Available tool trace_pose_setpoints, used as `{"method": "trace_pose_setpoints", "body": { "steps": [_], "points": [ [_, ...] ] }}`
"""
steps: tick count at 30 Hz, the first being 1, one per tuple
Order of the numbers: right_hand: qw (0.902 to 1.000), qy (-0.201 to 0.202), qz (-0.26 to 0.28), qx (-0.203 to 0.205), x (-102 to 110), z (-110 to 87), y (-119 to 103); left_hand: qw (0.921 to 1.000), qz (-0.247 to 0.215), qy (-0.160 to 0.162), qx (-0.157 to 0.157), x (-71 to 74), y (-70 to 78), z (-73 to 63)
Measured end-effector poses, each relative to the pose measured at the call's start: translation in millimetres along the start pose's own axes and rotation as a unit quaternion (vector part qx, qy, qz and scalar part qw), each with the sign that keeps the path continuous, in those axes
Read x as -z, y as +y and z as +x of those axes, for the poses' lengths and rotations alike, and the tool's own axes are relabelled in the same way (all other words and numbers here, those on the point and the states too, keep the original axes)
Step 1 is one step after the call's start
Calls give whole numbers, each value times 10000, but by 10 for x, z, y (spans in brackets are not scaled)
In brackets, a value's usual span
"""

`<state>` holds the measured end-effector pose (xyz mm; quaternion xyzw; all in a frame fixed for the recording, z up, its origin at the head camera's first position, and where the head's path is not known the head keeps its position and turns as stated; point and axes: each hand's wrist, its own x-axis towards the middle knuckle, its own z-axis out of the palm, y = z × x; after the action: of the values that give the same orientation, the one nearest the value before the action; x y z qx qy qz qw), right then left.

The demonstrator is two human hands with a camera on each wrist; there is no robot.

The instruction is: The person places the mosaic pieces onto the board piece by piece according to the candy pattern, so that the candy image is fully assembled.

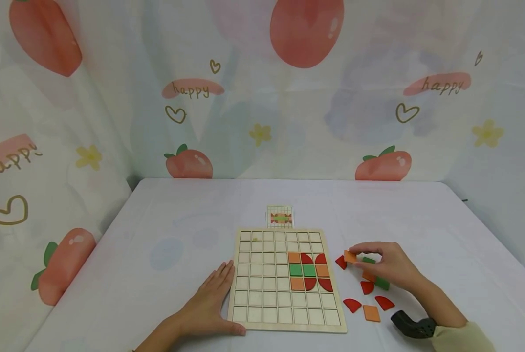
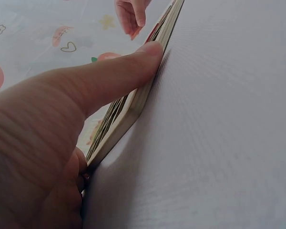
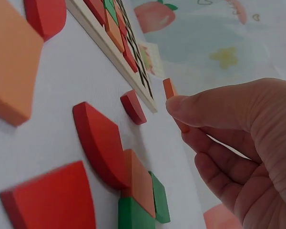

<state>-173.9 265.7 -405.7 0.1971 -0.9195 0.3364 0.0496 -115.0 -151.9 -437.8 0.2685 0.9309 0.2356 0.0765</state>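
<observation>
My right hand [image 1: 393, 264] pinches an orange square tile [image 1: 350, 256] between thumb and fingertips, raised over the loose tiles; the right wrist view shows that orange tile [image 3: 169, 89] edge-on. At the board's lower left corner, my left hand [image 1: 207, 300] rests with fingers stretched along the left side and the thumb on the front edge. The wooden grid board [image 1: 262, 326] lies flat. Orange squares, green squares [image 1: 308, 270] and red quarter-round tiles [image 1: 325, 284] fill several cells at its right side.
Right of the board lie loose pieces: red quarter-rounds [image 1: 352, 305], an orange square [image 1: 371, 313] and green tiles [image 1: 382, 283]. A small pattern card [image 1: 280, 217] touches the board's far edge. A black curved device [image 1: 414, 326] sits by the right wrist. Printed curtains [image 1: 289, 122] surround the white table.
</observation>
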Motion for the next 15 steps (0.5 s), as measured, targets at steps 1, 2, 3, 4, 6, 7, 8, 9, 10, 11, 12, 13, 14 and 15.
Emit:
{"method": "trace_pose_setpoints", "body": {
  "steps": [1, 2, 3, 4, 6, 7, 8, 9, 10, 11, 12, 13, 14, 15],
  "points": [
    [10000, -22, 21, 36, -12, 16, -11, 10000, 3, 9, -6, -1, 0, -1],
    [10000, -38, 38, 71, -24, 32, -23, 10000, 2, 8, 0, -1, 1, -2],
    [9999, -56, 81, 104, -35, 48, -36, 10000, 1, 4, 8, -1, 1, -3],
    [9998, -67, 108, 131, -47, 65, -48, 10000, -1, -6, 19, -2, 1, -3],
    [9997, -94, 141, 175, -64, 93, -76, 10000, 1, -18, 31, -3, 0, -4],
    [9997, -102, 155, 182, -76, 109, -89, 10000, -2, -27, 42, -2, 1, -6],
    [9996, -115, 166, 188, -88, 125, -102, 10000, 2, -36, 53, -2, 1, -6],
    [9995, -131, 205, 199, -101, 140, -114, 10000, 1, -38, 58, -2, 0, -7],
    [9994, -143, 239, 221, -113, 155, -125, 10000, 0, -39, 60, -2, 0, -7],
    [9992, -156, 278, 257, -126, 169, -137, 10000, -3, -36, 55, -2, 0, -7],
    [9989, -167, 324, 300, -141, 185, -146, 10000, -3, -33, 49, -2, 0, -7],
    [9985, -169, 358, 367, -156, 200, -156, 10000, -5, -24, 39, -1, 1, -8],
    [9980, -176, 389, 460, -167, 212, -168, 10000, -4, -19, 28, 0, 2, -7],
    [9975, -172, 434, 530, -178, 225, -181, 10000, -9, -4, 12, 0, 1, -7]
  ]
}}
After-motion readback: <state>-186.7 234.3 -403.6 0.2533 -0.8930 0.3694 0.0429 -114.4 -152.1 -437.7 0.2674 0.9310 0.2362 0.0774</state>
